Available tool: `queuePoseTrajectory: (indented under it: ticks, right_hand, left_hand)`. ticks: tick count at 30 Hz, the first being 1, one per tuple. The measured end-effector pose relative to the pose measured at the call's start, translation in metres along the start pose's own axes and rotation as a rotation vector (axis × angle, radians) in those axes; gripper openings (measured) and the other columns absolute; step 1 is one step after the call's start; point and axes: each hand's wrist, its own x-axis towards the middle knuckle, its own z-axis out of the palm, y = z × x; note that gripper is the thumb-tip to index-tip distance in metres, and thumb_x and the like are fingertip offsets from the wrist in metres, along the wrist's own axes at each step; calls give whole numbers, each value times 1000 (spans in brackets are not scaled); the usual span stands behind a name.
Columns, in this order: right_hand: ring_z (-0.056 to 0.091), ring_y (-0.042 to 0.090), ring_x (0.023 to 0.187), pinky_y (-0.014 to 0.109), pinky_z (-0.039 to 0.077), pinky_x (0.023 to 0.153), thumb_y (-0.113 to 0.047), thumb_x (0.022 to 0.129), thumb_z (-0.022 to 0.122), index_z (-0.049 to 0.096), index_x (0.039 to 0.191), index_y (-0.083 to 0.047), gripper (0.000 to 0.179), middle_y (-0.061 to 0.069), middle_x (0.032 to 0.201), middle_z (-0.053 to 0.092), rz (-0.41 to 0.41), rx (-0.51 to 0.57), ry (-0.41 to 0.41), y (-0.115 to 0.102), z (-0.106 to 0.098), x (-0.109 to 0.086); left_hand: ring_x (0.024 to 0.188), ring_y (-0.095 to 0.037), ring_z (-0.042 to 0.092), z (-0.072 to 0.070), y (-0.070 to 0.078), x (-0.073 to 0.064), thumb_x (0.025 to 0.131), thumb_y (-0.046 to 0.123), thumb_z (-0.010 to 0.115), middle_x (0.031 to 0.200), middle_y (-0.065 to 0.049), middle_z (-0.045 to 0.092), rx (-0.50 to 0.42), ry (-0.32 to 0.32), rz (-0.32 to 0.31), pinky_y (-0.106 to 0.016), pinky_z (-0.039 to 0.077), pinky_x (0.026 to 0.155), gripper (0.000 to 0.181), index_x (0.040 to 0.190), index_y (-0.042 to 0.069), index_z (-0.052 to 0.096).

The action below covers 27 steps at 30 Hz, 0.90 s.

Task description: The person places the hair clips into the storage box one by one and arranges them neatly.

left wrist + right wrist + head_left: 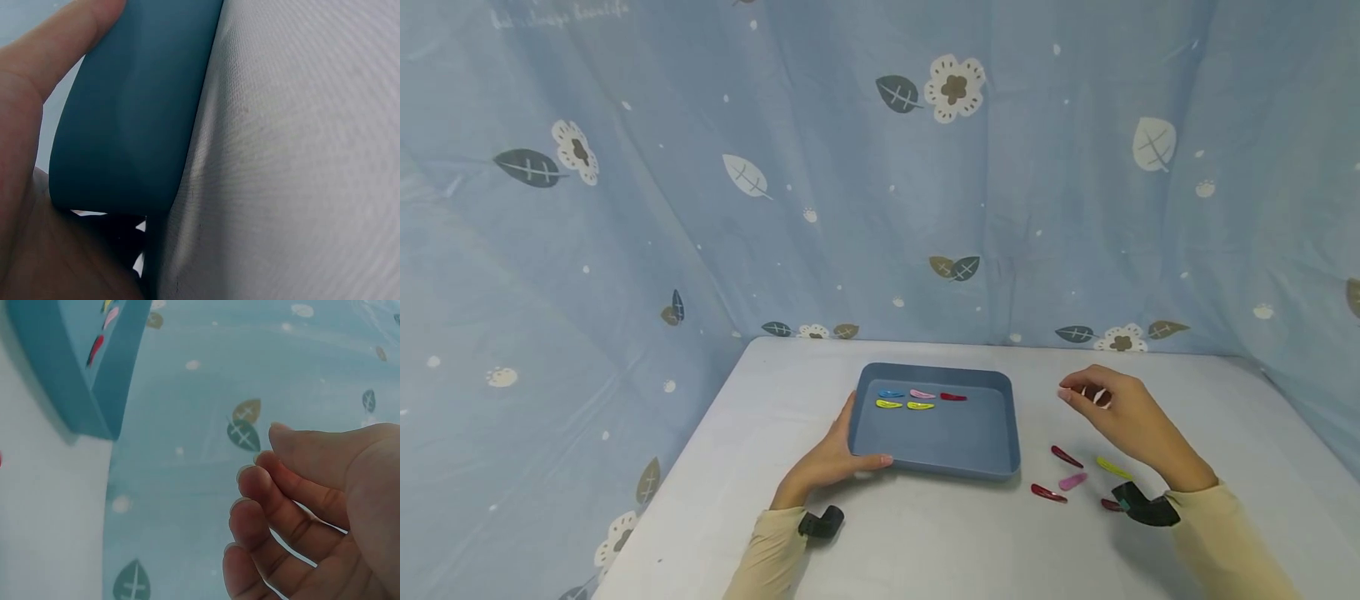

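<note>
A blue-grey tray lies on the white table, and my left hand holds its near left corner. The thumb lies along the front rim, the fingers along the left side. Inside, toward the back left, are a blue hair clip, a pink one, a red one and two yellow hair clips. My right hand is raised right of the tray, fingers loosely curled; the right wrist view shows nothing between them. On the table below it are red hair clips, a yellow hair clip and a pink hair clip.
A blue curtain with leaf and flower prints hangs behind and left of the table. Black wrist cameras are worn on both wrists. The right one partly covers a red hair clip.
</note>
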Motion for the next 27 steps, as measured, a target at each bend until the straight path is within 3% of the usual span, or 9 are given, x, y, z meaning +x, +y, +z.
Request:
queuePoseTrajectory:
  ticks: [7, 16, 27]
  right_hand:
    - [53, -3, 75, 17, 47, 67, -12, 95, 75, 75, 104, -11, 9, -4, 88, 68, 25, -23, 22, 19, -12, -16]
    - [50, -3, 71, 19, 47, 61, -9, 93, 77, 75, 100, -7, 8, -5, 82, 65, 82, -60, 5, 40, -14, -37]
    - [49, -3, 71, 21, 48, 62, -16, 95, 75, 75, 103, -5, 14, -1, 84, 69, 225, -113, -107, 61, -10, -59]
  left_hand:
    - [163, -35, 7, -1, -1, 3, 76, 51, 89, 177, -9, 1, 0, 2, 9, -64, 17, 127, 137, 167, 17, -8]
    - [163, -35, 8, -1, -2, 2, 76, 50, 89, 177, -9, 2, 2, 3, 12, -65, 17, 126, 137, 167, 17, -8]
    - [163, -33, 7, 0, -2, 3, 76, 49, 89, 177, -7, 2, -9, -1, 16, -65, 16, 127, 137, 167, 19, -8]
